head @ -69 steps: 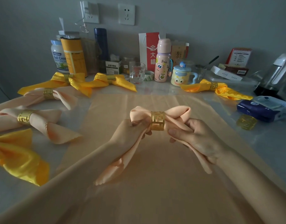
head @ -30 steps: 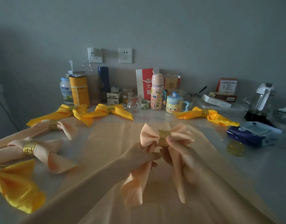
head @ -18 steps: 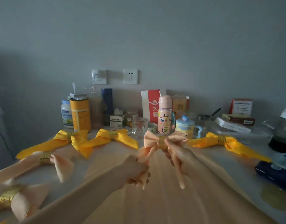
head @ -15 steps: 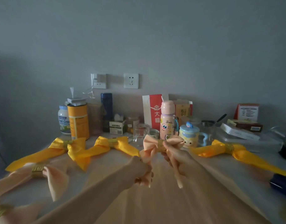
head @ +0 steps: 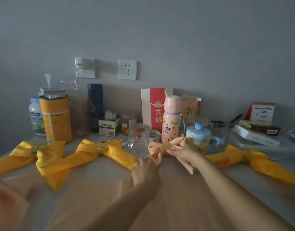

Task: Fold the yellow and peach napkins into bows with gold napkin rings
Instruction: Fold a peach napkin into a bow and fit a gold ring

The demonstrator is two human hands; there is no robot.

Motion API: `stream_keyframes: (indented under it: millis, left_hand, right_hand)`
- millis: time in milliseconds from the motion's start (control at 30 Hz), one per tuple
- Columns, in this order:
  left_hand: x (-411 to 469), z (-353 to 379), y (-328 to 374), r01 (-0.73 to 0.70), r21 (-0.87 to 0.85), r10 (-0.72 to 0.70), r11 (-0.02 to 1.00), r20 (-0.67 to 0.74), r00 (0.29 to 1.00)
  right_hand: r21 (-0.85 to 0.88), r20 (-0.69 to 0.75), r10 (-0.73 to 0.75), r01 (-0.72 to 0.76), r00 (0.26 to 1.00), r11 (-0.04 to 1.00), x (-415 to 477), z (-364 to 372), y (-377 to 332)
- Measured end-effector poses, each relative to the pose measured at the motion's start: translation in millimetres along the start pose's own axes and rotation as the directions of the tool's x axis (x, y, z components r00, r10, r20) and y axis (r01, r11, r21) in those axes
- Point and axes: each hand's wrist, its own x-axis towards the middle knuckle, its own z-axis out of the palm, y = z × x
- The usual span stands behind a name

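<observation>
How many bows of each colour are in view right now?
yellow bows: 3
peach bow: 1
total: 4
A blurred peach shape at the left edge is too unclear to count.

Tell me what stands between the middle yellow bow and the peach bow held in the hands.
A clear glass cup stands in that stretch, between the yellow bow and the peach bow; the head view shows it.
</observation>
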Motion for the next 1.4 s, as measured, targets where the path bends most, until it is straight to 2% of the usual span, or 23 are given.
stream_keyframes:
  millis: [100,200,233,300,367,467,567,767,833,900,1000,1133,1267,1400]
  left_hand:
    - [-2,0,3,0.035,0.003,-0.035,0.999,0.002,0.999]
    - [-10,-2,7,0.046,0.034,-0.046,0.998,-0.003,0.999]
    - [-18,-4,8,0.043,0.048,-0.042,0.998,-0.009,0.999]
    - [-36,-6,9,0.029,0.083,-0.027,0.996,-0.024,0.999]
    - [-61,-9,6,-0.008,0.129,0.011,0.992,-0.018,1.0]
    - [-104,-19,3,-0.133,0.158,0.121,0.978,0.081,0.989]
    - [-157,-28,1,-0.219,0.124,0.193,0.968,0.192,0.962]
    - [-293,-30,-4,-0.413,-0.048,0.413,0.909,0.226,0.882]
    - [-323,-22,-3,-0.512,-0.025,0.506,0.858,0.201,0.838]
    - [-347,-12,1,-0.531,0.067,0.503,0.845,0.238,0.831]
    - [-370,10,14,-0.573,0.155,0.573,0.805,0.054,0.818]
    - [-386,19,30,-0.576,0.081,0.573,0.813,0.06,0.817]
    - [-410,23,40,-0.544,0.182,0.548,0.819,0.034,0.836]
    - [-430,24,48,-0.612,0.123,0.616,0.781,0.009,0.788]
  right_hand:
    - [-0.203,0.083,-0.133,0.148,0.988,0.968,-24,-19,10]
    - [-0.478,0.169,-0.283,0.329,0.944,0.814,-56,-31,9]
    - [-0.497,0.177,-0.328,0.372,0.928,0.784,-67,-34,12]
    - [-0.466,0.152,-0.415,0.435,0.897,0.77,-90,-43,14]
    - [-0.415,0.142,-0.419,0.439,0.897,0.797,-114,-49,22]
    - [-0.429,0.178,-0.361,0.403,0.915,0.809,-152,-56,38]
    - [-0.431,0.195,-0.38,0.427,0.904,0.795,-198,-60,53]
    - [-0.186,0.363,-0.486,0.573,0.795,0.798,-320,-73,78]
    - [-0.111,0.409,-0.497,0.582,0.765,0.805,-345,-78,90]
    - [-0.053,0.446,-0.495,0.574,0.746,0.817,-366,-81,102]
    - [-0.08,0.462,-0.475,0.569,0.748,0.818,-379,-80,122]
    - [-0.1,0.437,-0.451,0.54,0.778,0.836,-388,-85,133]
    - [-0.158,0.455,-0.405,0.52,0.793,0.839,-403,-94,132]
    - [-0.217,0.476,-0.402,0.547,0.782,0.808,-411,-100,132]
